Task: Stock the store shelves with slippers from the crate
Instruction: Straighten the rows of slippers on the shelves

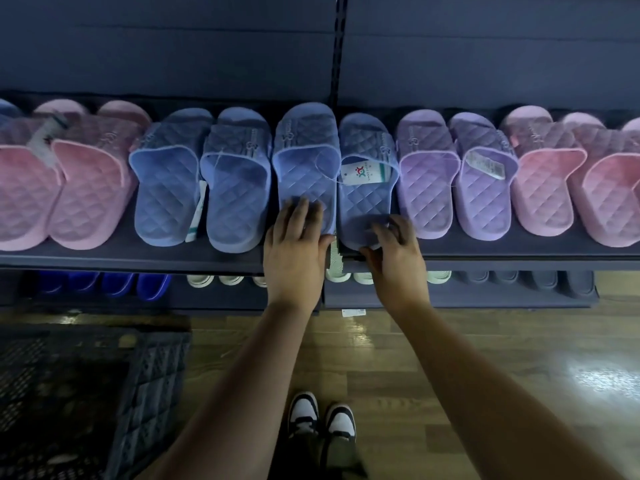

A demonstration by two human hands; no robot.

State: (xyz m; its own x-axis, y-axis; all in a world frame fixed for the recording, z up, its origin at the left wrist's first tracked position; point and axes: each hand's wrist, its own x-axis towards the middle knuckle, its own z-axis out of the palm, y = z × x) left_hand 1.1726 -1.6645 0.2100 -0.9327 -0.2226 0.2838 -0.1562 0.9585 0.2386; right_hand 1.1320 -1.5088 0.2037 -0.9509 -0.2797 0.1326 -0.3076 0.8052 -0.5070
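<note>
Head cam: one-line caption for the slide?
Left hand rests flat on one blue slipper while right hand grips the heel of its tagged mate, both on the shelf.

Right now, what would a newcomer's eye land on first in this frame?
A row of quilted slippers fills the upper shelf, pink at both ends, blue in the middle, lilac right of centre. At mid-shelf the left hand lies flat on the heel of one blue slipper, and the right hand curls round the heel of the tagged blue slipper beside it. A dark crate sits on the floor at lower left.
</note>
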